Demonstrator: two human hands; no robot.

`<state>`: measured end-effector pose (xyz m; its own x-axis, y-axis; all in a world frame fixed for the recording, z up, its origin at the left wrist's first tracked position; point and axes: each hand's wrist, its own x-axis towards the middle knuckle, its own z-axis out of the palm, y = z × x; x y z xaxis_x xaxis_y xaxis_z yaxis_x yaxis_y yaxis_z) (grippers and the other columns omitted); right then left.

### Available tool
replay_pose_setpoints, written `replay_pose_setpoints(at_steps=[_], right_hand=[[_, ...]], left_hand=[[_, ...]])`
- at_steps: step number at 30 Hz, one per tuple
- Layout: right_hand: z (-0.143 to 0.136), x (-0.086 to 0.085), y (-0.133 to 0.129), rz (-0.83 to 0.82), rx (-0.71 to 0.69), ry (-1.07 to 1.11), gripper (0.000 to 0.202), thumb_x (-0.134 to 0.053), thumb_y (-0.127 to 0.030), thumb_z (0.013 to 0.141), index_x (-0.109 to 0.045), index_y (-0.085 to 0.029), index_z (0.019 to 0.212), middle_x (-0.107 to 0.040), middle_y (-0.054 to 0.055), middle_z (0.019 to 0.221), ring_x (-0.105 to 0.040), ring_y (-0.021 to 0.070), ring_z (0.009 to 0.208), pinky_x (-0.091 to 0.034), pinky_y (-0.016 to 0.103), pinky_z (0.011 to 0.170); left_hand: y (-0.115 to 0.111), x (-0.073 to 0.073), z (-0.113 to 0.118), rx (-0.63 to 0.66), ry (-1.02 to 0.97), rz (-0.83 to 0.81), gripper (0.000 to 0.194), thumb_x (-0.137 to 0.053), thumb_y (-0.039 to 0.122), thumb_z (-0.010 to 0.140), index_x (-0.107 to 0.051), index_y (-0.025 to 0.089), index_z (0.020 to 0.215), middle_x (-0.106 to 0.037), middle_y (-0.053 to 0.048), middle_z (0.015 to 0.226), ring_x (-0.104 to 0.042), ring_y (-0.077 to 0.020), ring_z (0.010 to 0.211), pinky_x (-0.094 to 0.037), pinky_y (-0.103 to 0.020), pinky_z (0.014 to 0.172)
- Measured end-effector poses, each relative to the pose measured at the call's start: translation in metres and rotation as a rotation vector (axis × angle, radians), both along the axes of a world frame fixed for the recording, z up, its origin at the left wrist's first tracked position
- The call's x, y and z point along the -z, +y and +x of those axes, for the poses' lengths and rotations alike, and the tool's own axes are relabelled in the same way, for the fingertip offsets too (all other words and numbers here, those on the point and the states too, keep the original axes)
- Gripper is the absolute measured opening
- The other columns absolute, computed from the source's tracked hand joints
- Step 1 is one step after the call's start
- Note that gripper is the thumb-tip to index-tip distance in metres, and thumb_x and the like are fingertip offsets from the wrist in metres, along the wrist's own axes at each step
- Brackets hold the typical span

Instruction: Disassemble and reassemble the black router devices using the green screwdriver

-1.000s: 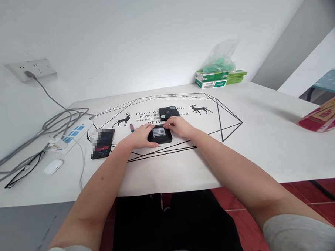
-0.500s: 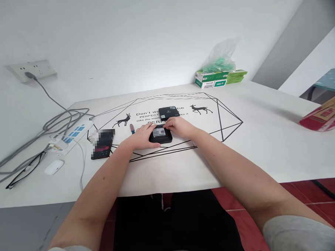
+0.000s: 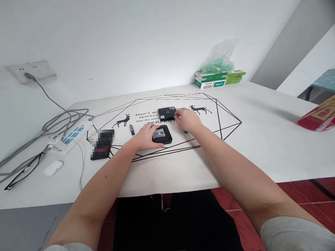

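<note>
My left hand (image 3: 146, 137) is closed around the left side of a black hard drive case (image 3: 167, 138), its thumb at the near edge and fingers at the far edge. Inside the case shows a drive with a white printed label (image 3: 158, 134). Just behind lies a flat black cover (image 3: 167, 113) with small stickers. My right hand (image 3: 188, 119) has its fingers closed at the cover's right edge. Partly beneath that hand lies a screwdriver with a green handle (image 3: 186, 132) and thin shaft. Another small screwdriver (image 3: 131, 129) rests left of the case.
To the left are a phone (image 3: 102, 144), a white power strip (image 3: 73, 137) with grey cables, a white earbud case (image 3: 53, 168) and glasses (image 3: 25, 171). Green boxes (image 3: 210, 78) stand by the wall under a plastic bag (image 3: 220, 58). A red package (image 3: 322, 115) sits at right.
My right hand has moved from the drive case up and right to the cover's edge, uncovering part of the green screwdriver. My left hand stays on the case.
</note>
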<state>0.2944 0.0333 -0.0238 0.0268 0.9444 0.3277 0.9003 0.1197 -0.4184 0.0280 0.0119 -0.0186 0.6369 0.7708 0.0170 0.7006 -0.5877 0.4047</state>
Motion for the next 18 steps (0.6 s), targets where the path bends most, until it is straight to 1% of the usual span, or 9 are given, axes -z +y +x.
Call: replay_pose_setpoints(at_steps=[2, 3, 6, 8, 10, 13, 15, 17, 18], right_hand=[[0.007, 0.001, 0.001, -0.126, 0.105, -0.013, 0.031, -0.077, -0.036, 0.093, -0.077, -0.018, 0.118, -0.074, 0.024, 0.126, -0.075, 0.0381, 0.108, -0.061, 0.048, 0.089], [0.01, 0.002, 0.001, -0.197, 0.124, -0.015, 0.037, -0.082, -0.036, 0.088, -0.076, -0.017, 0.118, -0.074, 0.025, 0.125, -0.075, 0.039, 0.106, -0.061, 0.049, 0.087], [0.012, 0.002, 0.001, -0.306, 0.112, 0.003, 0.038, -0.086, -0.025, 0.079, -0.077, -0.015, 0.115, -0.078, 0.023, 0.115, -0.076, 0.0373, 0.102, -0.061, 0.045, 0.083], [0.009, -0.001, 0.0, -0.285, 0.094, 0.029, 0.038, -0.081, -0.021, 0.082, -0.076, -0.016, 0.119, -0.08, 0.019, 0.111, -0.076, 0.0334, 0.099, -0.06, 0.041, 0.082], [0.006, -0.006, -0.002, -0.176, 0.061, 0.109, 0.04, -0.075, -0.024, 0.087, -0.074, -0.018, 0.127, -0.081, 0.015, 0.111, -0.075, 0.0301, 0.097, -0.06, 0.041, 0.088], [0.002, -0.013, -0.006, 0.139, -0.043, 0.337, 0.042, -0.068, -0.031, 0.094, -0.069, -0.018, 0.134, -0.08, 0.013, 0.114, -0.074, 0.0272, 0.095, -0.061, 0.045, 0.096], [-0.001, -0.016, -0.009, 0.308, -0.106, 0.467, 0.044, -0.065, -0.037, 0.097, -0.066, -0.02, 0.138, -0.078, 0.013, 0.121, -0.074, 0.0263, 0.097, -0.063, 0.047, 0.095], [-0.004, -0.017, -0.014, 0.398, -0.148, 0.54, 0.046, -0.065, -0.042, 0.098, -0.063, -0.024, 0.14, -0.076, 0.013, 0.128, -0.074, 0.0263, 0.102, -0.065, 0.046, 0.092], [-0.007, -0.018, -0.016, 0.422, -0.164, 0.557, 0.047, -0.065, -0.043, 0.099, -0.062, -0.025, 0.141, -0.075, 0.012, 0.13, -0.073, 0.0266, 0.104, -0.065, 0.045, 0.091]], left_hand=[[-0.003, -0.001, 0.001, 0.008, -0.029, 0.008, 0.098, -0.082, 0.067, 0.076, -0.052, 0.027, 0.16, -0.054, -0.015, 0.156, -0.043, -0.043, 0.152, -0.04, -0.057, 0.128], [-0.004, -0.002, 0.001, 0.01, -0.049, 0.007, 0.097, -0.082, 0.067, 0.076, -0.052, 0.027, 0.16, -0.054, -0.014, 0.156, -0.043, -0.0427, 0.152, -0.04, -0.057, 0.128], [-0.009, -0.001, 0.005, 0.027, -0.085, 0.0, 0.096, -0.081, 0.068, 0.079, -0.051, 0.026, 0.16, -0.052, -0.015, 0.158, -0.043, -0.0412, 0.152, -0.04, -0.055, 0.128], [-0.012, 0.001, 0.009, 0.054, -0.067, 0.004, 0.096, -0.08, 0.068, 0.079, -0.051, 0.025, 0.16, -0.051, -0.016, 0.159, -0.042, -0.041, 0.153, -0.039, -0.054, 0.128], [-0.013, 0.003, 0.013, 0.074, -0.038, 0.012, 0.097, -0.079, 0.069, 0.079, -0.052, 0.024, 0.16, -0.051, -0.017, 0.159, -0.042, -0.0414, 0.153, -0.038, -0.054, 0.129], [-0.013, 0.003, 0.013, 0.073, -0.004, -0.009, 0.102, -0.076, 0.074, 0.081, -0.047, 0.026, 0.165, -0.047, -0.016, 0.167, -0.037, -0.0425, 0.159, -0.035, -0.056, 0.13], [-0.011, 0.0, 0.008, 0.07, 0.046, -0.044, 0.113, -0.076, 0.08, 0.079, -0.037, 0.029, 0.172, -0.034, -0.015, 0.179, -0.025, -0.0449, 0.166, -0.029, -0.059, 0.133], [-0.006, -0.002, -0.001, 0.054, 0.122, -0.079, 0.131, -0.079, 0.086, 0.071, -0.025, 0.03, 0.177, -0.015, -0.015, 0.186, -0.011, -0.0479, 0.17, -0.02, -0.064, 0.135], [-0.003, -0.003, -0.006, 0.041, 0.162, -0.098, 0.139, -0.079, 0.088, 0.069, -0.018, 0.03, 0.179, -0.01, -0.015, 0.187, -0.006, -0.0482, 0.171, -0.017, -0.065, 0.135]])
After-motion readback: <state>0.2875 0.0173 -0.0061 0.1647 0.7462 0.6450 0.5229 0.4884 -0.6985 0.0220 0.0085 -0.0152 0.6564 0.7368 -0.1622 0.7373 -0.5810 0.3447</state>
